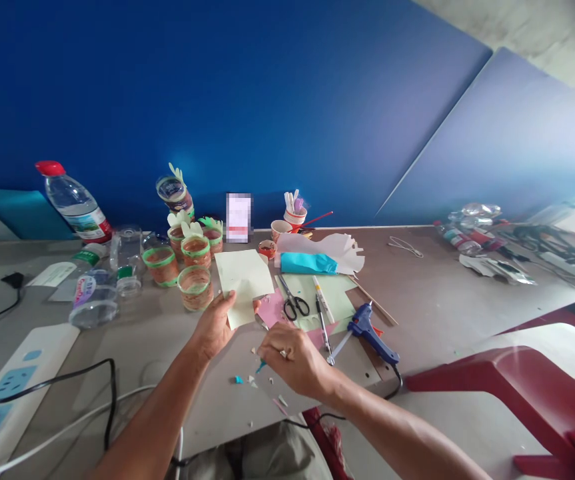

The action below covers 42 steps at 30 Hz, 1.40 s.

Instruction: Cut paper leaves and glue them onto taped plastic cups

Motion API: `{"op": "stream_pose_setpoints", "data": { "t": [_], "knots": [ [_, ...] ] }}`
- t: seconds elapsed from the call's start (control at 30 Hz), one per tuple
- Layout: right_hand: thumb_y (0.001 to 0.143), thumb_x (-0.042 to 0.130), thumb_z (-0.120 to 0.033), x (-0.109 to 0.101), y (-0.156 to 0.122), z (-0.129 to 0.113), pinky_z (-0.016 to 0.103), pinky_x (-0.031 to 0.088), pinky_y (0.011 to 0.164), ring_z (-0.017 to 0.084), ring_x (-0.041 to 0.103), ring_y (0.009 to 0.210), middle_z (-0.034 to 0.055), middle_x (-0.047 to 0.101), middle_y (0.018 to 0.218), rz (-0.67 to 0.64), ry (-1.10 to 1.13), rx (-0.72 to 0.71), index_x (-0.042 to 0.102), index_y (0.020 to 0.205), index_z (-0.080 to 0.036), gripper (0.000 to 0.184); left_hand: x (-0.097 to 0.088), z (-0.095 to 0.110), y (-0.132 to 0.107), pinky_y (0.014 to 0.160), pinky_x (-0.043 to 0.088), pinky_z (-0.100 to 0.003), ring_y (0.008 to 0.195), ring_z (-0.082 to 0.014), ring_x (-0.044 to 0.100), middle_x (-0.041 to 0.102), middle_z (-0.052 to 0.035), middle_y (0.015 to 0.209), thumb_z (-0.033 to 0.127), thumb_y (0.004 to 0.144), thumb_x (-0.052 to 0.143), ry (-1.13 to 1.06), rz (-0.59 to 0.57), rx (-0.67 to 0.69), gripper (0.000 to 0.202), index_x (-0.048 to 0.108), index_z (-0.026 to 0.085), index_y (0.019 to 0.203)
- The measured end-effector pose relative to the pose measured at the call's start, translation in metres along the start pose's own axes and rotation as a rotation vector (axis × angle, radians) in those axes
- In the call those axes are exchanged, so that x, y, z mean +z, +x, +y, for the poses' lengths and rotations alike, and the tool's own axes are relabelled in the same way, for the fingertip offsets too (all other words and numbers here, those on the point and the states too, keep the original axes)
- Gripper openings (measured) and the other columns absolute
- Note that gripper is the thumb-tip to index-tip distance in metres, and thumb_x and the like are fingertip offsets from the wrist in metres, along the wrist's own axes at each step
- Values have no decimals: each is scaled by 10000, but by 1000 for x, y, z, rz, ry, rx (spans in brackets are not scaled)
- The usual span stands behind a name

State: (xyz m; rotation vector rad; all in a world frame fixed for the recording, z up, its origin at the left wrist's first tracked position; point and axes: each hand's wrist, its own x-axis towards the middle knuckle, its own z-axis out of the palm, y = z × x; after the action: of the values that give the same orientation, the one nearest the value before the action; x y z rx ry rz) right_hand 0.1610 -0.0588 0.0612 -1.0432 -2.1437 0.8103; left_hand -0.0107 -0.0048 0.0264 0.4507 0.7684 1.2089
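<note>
My left hand [216, 325] pinches the lower edge of a pale yellow-green sheet of paper [243, 277] and holds it up above the table. My right hand [290, 357] is curled closed just to the right of it, gripping a thin tool with a teal tip [260, 367] that pokes out under the fingers; what the tool is I cannot make out. Small paper scraps [250, 381] lie on the table below both hands. Black-handled scissors [293, 303] lie just beyond my right hand.
Several cut bottle cups wrapped in orange cord [196, 288] stand at the left centre, beside water bottles [74, 203]. A blue glue gun [370, 330], pens [323, 300], a teal roll [308, 264] and paper sheets lie on the right. A power strip [4, 393] and cables lie front left. A red stool [517, 387] stands at the right.
</note>
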Motion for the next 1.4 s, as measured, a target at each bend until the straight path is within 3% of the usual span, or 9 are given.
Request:
{"op": "stream_pose_setpoints", "data": {
  "t": [0.27,0.37,0.43,0.57,0.67,0.77,0.9,1.13,1.4],
  "knots": [
    [741,581,-86,6,3,8,258,456,681,138,598,695,13,637,700,56,91,54,534,585,-183,190,0,-3,0,798,580,-411,852,-281,723,753,-126,930,244,833,626,-27,9,-25,409,596,120,1221],
    [728,564,-47,4,1,6,296,487,783,177,624,883,75,677,925,6,46,-3,638,766,-170,148,2,-1,-3,763,585,-409,847,-287,720,751,-133,889,264,849,604,-14,-3,-54,377,609,102,1190],
    [736,547,-27,3,0,5,329,482,868,199,600,1034,116,646,1125,-31,9,-73,665,949,-165,280,3,0,-5,747,586,-408,845,-289,719,749,-134,878,285,857,595,-12,-23,-73,369,615,98,1175],
    [843,571,-142,0,0,4,321,475,825,174,636,833,64,701,867,-99,6,-160,672,762,-177,135,2,-1,-5,764,580,-398,844,-275,719,750,-122,897,272,852,608,-18,-5,-52,367,609,115,1184],
    [900,528,-219,-14,2,9,271,465,716,149,614,725,43,670,753,-29,-24,-35,650,726,-170,218,-1,-1,-2,779,578,-384,848,-268,721,752,-123,933,262,859,600,-3,-9,-20,350,616,118,1178],
    [897,521,-235,-35,7,25,271,452,712,164,609,778,60,672,883,95,-260,205,650,1039,-170,203,-3,-1,0,799,573,-373,868,-270,722,752,-136,955,240,856,599,23,-23,-12,345,623,97,1170],
    [901,506,-277,-52,19,55,319,439,784,235,626,954,128,658,1092,-6,-627,502,521,1293,-153,412,-5,-3,1,802,572,-377,868,-283,725,762,-129,867,196,813,633,33,-27,-33,382,624,84,1178],
    [897,512,-341,-38,33,67,353,437,790,300,649,990,157,681,1048,-189,-844,540,610,1096,-141,299,-11,-8,3,794,573,-375,880,-270,724,765,-118,923,126,743,641,25,-45,-53,493,600,126,1234],
    [897,486,-320,-37,41,66,308,429,690,279,681,935,164,710,1041,-289,-825,625,617,1065,-135,282,-4,-4,-2,819,563,-395,897,-278,719,769,-103,902,75,709,606,11,-45,-61,503,620,139,1208]
  ]
}}
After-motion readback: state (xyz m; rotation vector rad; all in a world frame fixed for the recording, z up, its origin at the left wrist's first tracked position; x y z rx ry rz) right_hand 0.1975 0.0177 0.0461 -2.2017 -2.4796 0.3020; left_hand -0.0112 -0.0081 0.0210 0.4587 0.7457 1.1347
